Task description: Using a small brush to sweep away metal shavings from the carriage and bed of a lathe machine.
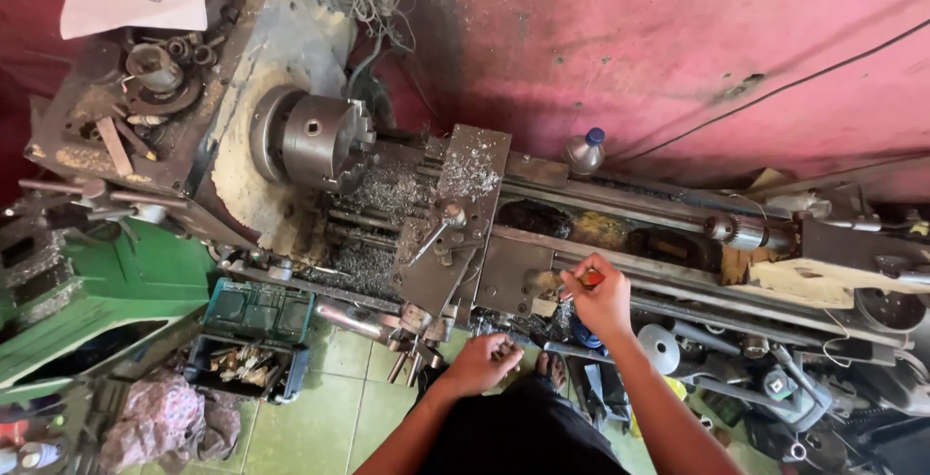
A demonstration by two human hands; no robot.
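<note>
The right hand point(603, 299) pinches a small red-tipped tool point(585, 280) over the lathe point(504, 243) bed, near the carriage point(455, 233). The left hand point(481, 363) is curled shut, perhaps on small metal bits. Swarf litters the greasy bed; a pink wall point(678, 49) behind, green tiled floor point(358, 388) below.

Chuck point(320, 138) left of carriage point(455, 233); tailstock point(746, 233) right; toolbox point(254, 339) on floor below chuck

the wall point(678, 39) in the upper right of the frame is faded pink-red. the lathe point(407, 194) is grey with rust-brown stains. lower left, a green crate point(257, 312) and flowered pink cloth point(165, 422). the floor tiles point(329, 407) are pale green.
</note>
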